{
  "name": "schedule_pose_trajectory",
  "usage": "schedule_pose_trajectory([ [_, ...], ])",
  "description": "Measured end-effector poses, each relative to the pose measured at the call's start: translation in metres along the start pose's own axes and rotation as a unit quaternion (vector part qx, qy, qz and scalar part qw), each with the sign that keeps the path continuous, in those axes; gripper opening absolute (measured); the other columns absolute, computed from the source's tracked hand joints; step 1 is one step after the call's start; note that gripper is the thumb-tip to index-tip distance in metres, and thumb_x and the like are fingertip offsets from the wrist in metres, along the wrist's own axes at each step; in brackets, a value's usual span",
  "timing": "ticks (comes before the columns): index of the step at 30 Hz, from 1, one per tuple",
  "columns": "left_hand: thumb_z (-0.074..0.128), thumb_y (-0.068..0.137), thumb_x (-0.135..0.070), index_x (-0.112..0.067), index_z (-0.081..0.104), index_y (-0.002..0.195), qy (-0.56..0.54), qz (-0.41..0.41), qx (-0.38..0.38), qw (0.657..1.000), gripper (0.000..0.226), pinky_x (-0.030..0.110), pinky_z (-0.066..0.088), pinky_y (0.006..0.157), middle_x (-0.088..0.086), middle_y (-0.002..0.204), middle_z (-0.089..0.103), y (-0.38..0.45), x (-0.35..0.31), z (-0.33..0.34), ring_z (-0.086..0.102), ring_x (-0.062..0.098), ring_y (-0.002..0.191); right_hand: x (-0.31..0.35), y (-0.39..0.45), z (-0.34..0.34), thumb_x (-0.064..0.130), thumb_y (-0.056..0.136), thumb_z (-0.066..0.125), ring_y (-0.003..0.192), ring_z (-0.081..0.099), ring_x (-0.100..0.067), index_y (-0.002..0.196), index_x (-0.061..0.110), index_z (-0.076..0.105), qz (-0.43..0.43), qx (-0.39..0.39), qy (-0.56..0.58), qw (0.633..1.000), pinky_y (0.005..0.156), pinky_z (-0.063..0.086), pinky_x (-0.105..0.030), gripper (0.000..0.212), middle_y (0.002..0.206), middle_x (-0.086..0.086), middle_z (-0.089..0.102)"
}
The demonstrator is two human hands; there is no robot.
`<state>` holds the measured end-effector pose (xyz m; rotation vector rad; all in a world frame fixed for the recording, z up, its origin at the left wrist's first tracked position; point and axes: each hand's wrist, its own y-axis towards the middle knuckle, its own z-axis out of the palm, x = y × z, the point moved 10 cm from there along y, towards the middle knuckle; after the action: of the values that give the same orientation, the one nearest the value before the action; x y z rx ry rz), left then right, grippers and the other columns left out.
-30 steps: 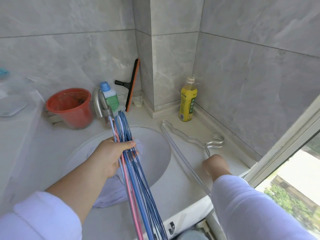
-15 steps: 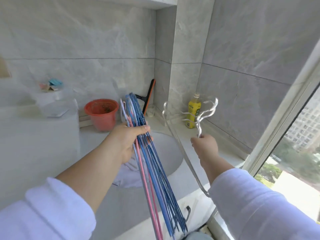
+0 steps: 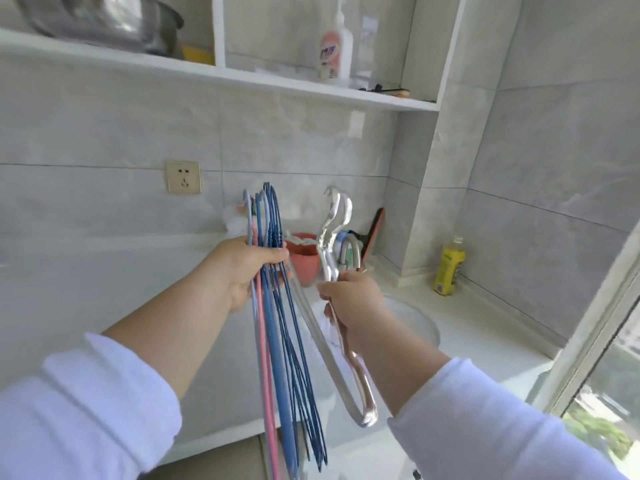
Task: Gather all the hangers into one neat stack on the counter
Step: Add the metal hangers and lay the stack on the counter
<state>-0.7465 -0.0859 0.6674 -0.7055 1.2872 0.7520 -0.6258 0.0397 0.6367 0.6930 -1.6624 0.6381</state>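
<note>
A person's left hand point(image 3: 242, 268) clenches a bundle of thin wire hangers point(image 3: 277, 323), mostly blue with one pink and one pale lilac, fingers wrapped just below the hooks so the long shanks hang down past the palm in one tight fan. Just beside it, the right hand point(image 3: 349, 299) grips the necks of clear plastic hangers point(image 3: 332, 237), their glossy, wavy-edged hooks rising above the knuckles and a rounded shoulder looping below the wrist. Both bundles are held upright and hooks-up, apparently to be merged before being laid down. None rests on the pale stone counter point(image 3: 485, 327) yet; it lies beyond the fingertips, with a red bucket point(image 3: 304, 261) behind the hands.
</note>
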Motion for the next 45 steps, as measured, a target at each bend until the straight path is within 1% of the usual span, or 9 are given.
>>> schedule_pose_trajectory([
  [7,0.066,0.078,0.004,-0.005,0.063,0.082,-0.027,-0.014,-0.094,0.995,0.010,0.026,0.055,0.044,0.013,0.077,0.066,-0.009,0.010,-0.089,0.067,0.023,0.056,0.000,-0.024,0.111,0.012,0.083,0.057,0.027,0.040,-0.006,0.066,0.014,0.054,-0.008,0.117,0.012,0.993,0.034,0.029,-0.014,0.017,0.050,-0.001,0.048],
  [11,0.065,0.078,0.004,-0.004,0.063,0.082,-0.036,-0.029,-0.127,0.991,0.009,0.030,0.057,0.047,0.012,0.069,0.065,-0.010,0.019,-0.125,0.064,0.022,0.051,0.001,-0.025,0.149,0.012,0.083,0.053,0.035,0.040,-0.009,0.066,0.015,0.058,-0.022,0.163,0.010,0.986,0.040,0.032,-0.017,0.018,0.046,0.003,0.048],
  [15,0.067,0.078,-0.001,-0.006,0.064,0.086,-0.052,-0.040,-0.131,0.989,0.009,0.031,0.057,0.048,0.010,0.067,0.065,-0.007,0.030,-0.141,0.064,0.021,0.050,-0.001,-0.019,0.171,0.019,0.088,0.046,0.048,0.042,-0.015,0.079,0.013,0.061,-0.017,0.212,-0.016,0.977,0.047,0.037,-0.024,0.019,0.062,-0.006,0.049],
  [18,0.067,0.078,-0.002,-0.007,0.065,0.086,-0.043,-0.050,-0.114,0.991,0.010,0.034,0.057,0.053,0.011,0.064,0.066,-0.003,0.037,-0.140,0.063,0.025,0.054,-0.004,-0.012,0.181,0.020,0.090,0.046,0.056,0.057,-0.020,0.089,0.008,0.066,0.006,0.246,-0.027,0.969,0.056,0.053,-0.028,0.023,0.071,-0.008,0.062],
  [23,0.071,0.075,-0.005,-0.008,0.070,0.082,-0.010,-0.062,-0.087,0.994,0.008,0.041,0.055,0.068,0.014,0.071,0.067,0.006,0.041,-0.141,0.063,0.030,0.063,-0.006,0.001,0.192,0.017,0.088,0.053,0.051,0.059,-0.018,0.081,0.009,0.065,0.019,0.294,-0.060,0.954,0.058,0.058,-0.031,0.016,0.070,-0.008,0.065],
  [27,0.072,0.075,-0.006,-0.008,0.070,0.084,0.021,-0.071,-0.081,0.994,0.010,0.035,0.053,0.062,0.013,0.071,0.065,0.009,0.044,-0.149,0.060,0.027,0.063,-0.009,0.007,0.202,0.020,0.083,0.056,0.058,0.066,-0.023,0.069,0.012,0.065,0.001,0.320,-0.120,0.940,0.073,0.060,-0.038,0.018,0.064,-0.009,0.066],
  [31,0.063,0.079,0.000,-0.004,0.068,0.086,0.041,-0.068,-0.041,0.996,0.009,0.031,0.055,0.055,0.015,0.071,0.065,0.009,0.043,-0.153,0.062,0.026,0.061,-0.004,0.004,0.212,0.019,0.081,0.061,0.057,0.065,-0.020,0.063,0.018,0.066,-0.020,0.371,-0.117,0.921,0.055,0.055,-0.026,0.019,0.062,-0.002,0.065],
  [35,0.056,0.082,0.003,-0.006,0.068,0.068,0.047,-0.065,0.020,0.997,0.020,0.025,0.052,0.048,0.009,0.055,0.065,0.010,0.032,-0.153,0.062,0.020,0.047,0.010,-0.008,0.225,0.017,0.081,0.065,0.050,0.063,-0.014,0.067,0.016,0.070,-0.028,0.430,-0.060,0.900,0.049,0.052,-0.021,0.015,0.060,0.001,0.065],
  [45,0.064,0.068,-0.002,-0.009,0.070,0.072,0.153,-0.060,0.123,0.979,0.010,0.028,0.056,0.064,0.009,0.070,0.068,0.010,0.001,-0.147,0.064,0.021,0.064,0.026,-0.018,0.245,0.020,0.083,0.067,0.048,0.061,-0.011,0.069,0.016,0.071,-0.060,0.468,-0.001,0.882,0.048,0.050,-0.020,0.015,0.063,0.004,0.071],
])
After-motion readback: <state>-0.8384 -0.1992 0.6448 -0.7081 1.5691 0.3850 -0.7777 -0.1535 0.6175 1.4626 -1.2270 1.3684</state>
